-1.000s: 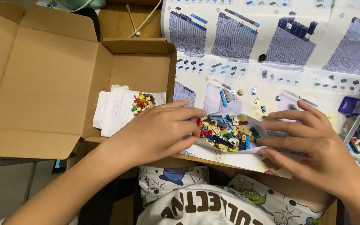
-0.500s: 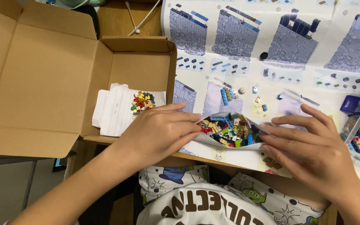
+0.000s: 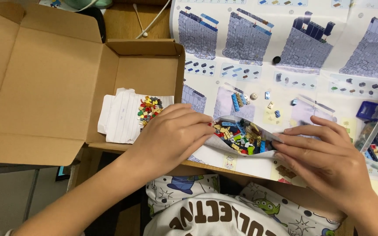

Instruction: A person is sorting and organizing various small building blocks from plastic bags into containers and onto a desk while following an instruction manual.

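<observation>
Brick pile [image 3: 240, 137] on paper sheet [image 3: 224, 153] between hands: left hand [image 3: 171, 135] and right hand [image 3: 324, 159] flat-open, pressing sheet edges, gripping nothing.

- Two hands, the left hand [image 3: 171, 135] and right hand [image 3: 324, 161], are showing.
- One open cardboard box [image 3: 44, 87] is sitting at left.
- Two heaps of small bricks are lying: one in the box [image 3: 148, 108], one between the hands [image 3: 240, 136].
- One instruction sheet [image 3: 285, 65] is lying spread out.

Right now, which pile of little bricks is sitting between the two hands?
The bigger mixed pile on the cupped white paper, between left hand and right hand. The smaller pile lies in the cardboard box.
</observation>
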